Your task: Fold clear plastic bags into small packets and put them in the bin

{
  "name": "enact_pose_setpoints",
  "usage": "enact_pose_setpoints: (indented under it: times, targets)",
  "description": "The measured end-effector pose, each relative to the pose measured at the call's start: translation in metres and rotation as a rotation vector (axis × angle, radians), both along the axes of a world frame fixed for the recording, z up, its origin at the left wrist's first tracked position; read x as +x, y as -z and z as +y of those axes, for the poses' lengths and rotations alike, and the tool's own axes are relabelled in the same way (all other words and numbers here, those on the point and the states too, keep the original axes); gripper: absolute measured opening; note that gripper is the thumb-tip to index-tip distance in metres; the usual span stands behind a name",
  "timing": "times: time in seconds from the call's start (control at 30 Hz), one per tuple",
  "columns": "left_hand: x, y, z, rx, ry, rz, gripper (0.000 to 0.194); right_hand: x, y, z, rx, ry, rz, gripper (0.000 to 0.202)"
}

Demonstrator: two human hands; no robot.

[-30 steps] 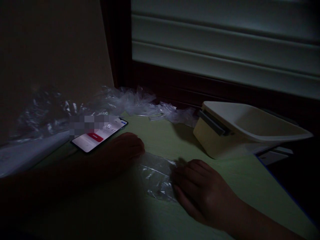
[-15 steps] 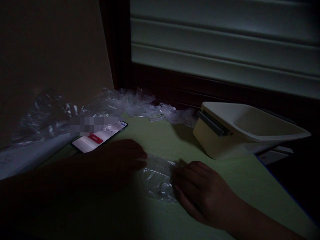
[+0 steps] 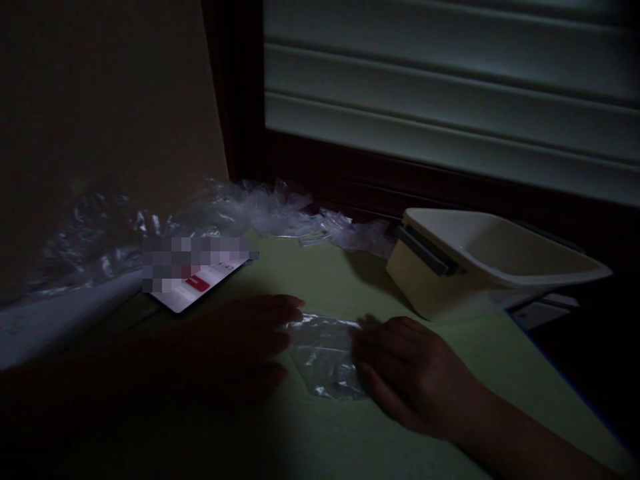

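Note:
A clear plastic bag (image 3: 327,363) lies flat on the pale green tabletop (image 3: 350,433), its surface crinkled and shiny. Dark in shadow, my left hand (image 3: 245,340) reaches to the bag's left edge with fingers stretched and apart; one fingertip seems to touch the upper left corner. On the other side, my right hand (image 3: 415,377) is closed on the bag's right edge, fingers curled and thumb low. Its fingertips are hard to make out in the dim light.
A phone (image 3: 200,283) with a lit screen lies beyond my left hand. Crumpled clear plastic bags (image 3: 260,207) are heaped along the back. At the right stands a cream bin (image 3: 435,287) with a grey handle, near the table's blue edge (image 3: 555,373). Behind is a slatted panel (image 3: 425,87).
My left hand's fingers have spread apart and come nearer to me along the bag's left edge. The bag and my right hand have shifted slightly to the right.

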State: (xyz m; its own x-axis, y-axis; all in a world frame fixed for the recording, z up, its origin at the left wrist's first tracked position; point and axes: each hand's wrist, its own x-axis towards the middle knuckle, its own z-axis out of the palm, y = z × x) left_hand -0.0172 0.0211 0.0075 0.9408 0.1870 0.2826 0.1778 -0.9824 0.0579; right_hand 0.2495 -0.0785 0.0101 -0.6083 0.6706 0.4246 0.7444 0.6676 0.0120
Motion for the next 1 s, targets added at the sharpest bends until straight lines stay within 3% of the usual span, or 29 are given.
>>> enact_pose_setpoints:
  times: [0.1,0.33,0.57,0.67,0.77,1.0]
  targets:
    - [-0.001,0.000,-0.007,-0.002,0.047,0.062,0.033,0.003,-0.002,0.003,-0.012,-0.015,0.004,0.027]
    - [-0.001,-0.002,-0.026,-0.121,-0.042,0.110,0.075,0.004,-0.004,0.005,-0.060,0.001,0.011,0.025]
    - [-0.004,0.009,-0.029,-0.129,-0.056,0.147,0.072,-0.014,-0.017,0.012,-0.165,0.135,-0.003,0.029]
    - [-0.003,0.010,-0.031,-0.126,-0.089,0.175,0.069,-0.032,-0.018,0.010,-0.226,0.209,0.009,0.046]
    - [0.000,0.008,-0.033,-0.134,-0.112,0.202,0.071,-0.050,-0.013,0.006,-0.319,0.210,-0.015,0.063]
    - [0.000,0.008,-0.033,-0.120,-0.089,0.176,0.069,-0.065,-0.003,0.000,-0.459,0.180,-0.080,0.071]
